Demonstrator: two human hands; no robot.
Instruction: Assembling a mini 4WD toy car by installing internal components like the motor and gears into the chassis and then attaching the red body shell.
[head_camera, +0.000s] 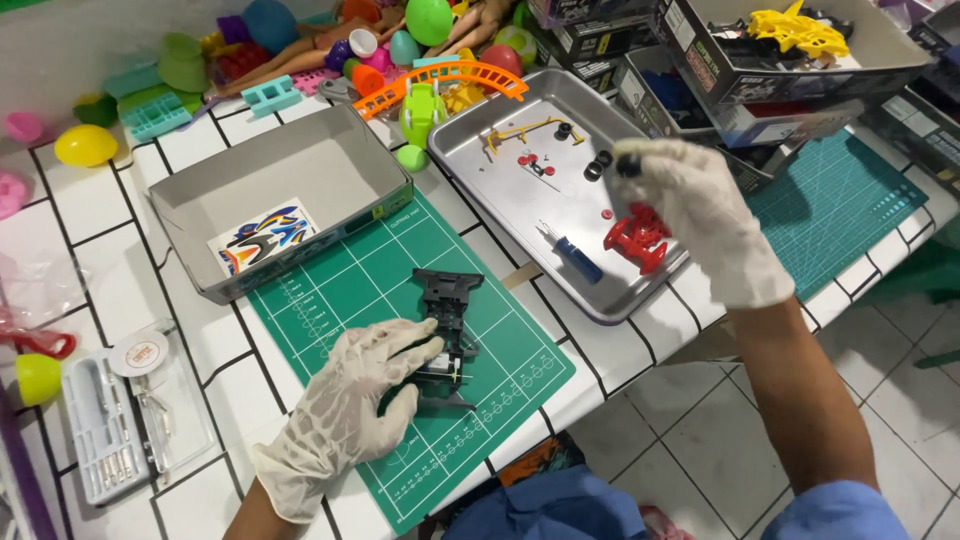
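Observation:
Both my hands wear white gloves. My left hand (345, 405) rests on a black toy car chassis (447, 335) lying on the green cutting mat (330, 295), fingers pressing its side. My right hand (700, 215) hovers over the metal tray (480, 150) and pinches a small black wheel (628, 165) between fingertips. In the tray lie a red plastic part (636, 240), a blue-handled screwdriver (572, 255), two black wheels (598, 165), a yellow part (525, 130) and tiny red pieces.
A grey cardboard box lid (190, 205) holds a sticker sheet (262, 238). Colourful toys (400, 60) pile at the back. Stacked kit boxes (780, 60) stand at the right over a second green mat (830, 200). A clear tool case (105, 430) lies at the left.

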